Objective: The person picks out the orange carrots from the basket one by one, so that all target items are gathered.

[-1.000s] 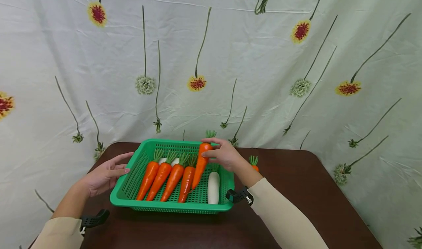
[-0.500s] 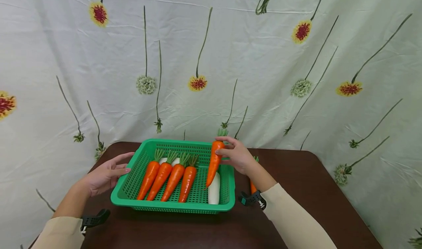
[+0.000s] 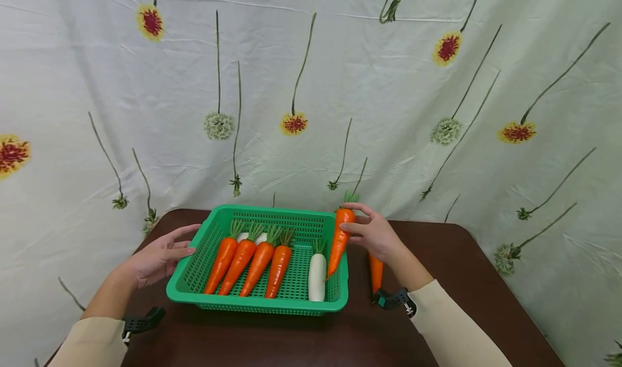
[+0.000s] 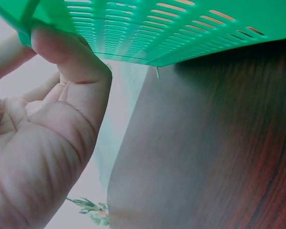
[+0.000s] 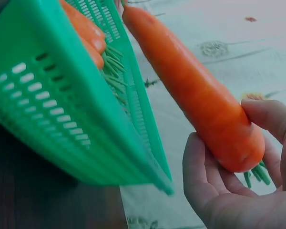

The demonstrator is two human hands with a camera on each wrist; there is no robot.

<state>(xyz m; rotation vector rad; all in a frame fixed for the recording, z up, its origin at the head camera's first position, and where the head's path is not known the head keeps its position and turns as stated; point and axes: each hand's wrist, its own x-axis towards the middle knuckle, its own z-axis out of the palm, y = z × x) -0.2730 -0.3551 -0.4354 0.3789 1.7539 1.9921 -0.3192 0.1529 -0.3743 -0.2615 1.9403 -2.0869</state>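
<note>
My right hand point(image 3: 374, 235) pinches an orange carrot point(image 3: 339, 243) by its thick end, thumb on one side and fingers on the other. The carrot's tip points down over the right rim of a green plastic basket point(image 3: 257, 305). In the right wrist view the held carrot point(image 5: 195, 90) slants above the rim, its green stalks partly behind the fingers. At the basket's left side, my left hand point(image 3: 155, 256) touches the rim with extended fingers and thumb. The left wrist view shows its thumb point(image 4: 55, 47) against the green plastic.
Several carrots point(image 3: 248, 264) lie side by side in the basket. White radishes are there too: one radish point(image 3: 317, 280) at the right, white pieces point(image 3: 259, 238) behind the carrot tops. Another carrot point(image 3: 376, 272) lies on the dark wooden table point(image 3: 452, 280). A flowered cloth point(image 3: 369, 86) hangs behind.
My right hand has carried the carrot rightward from beside the carrot row, past the white radish, to the right rim. The left hand stays at the left rim.
</note>
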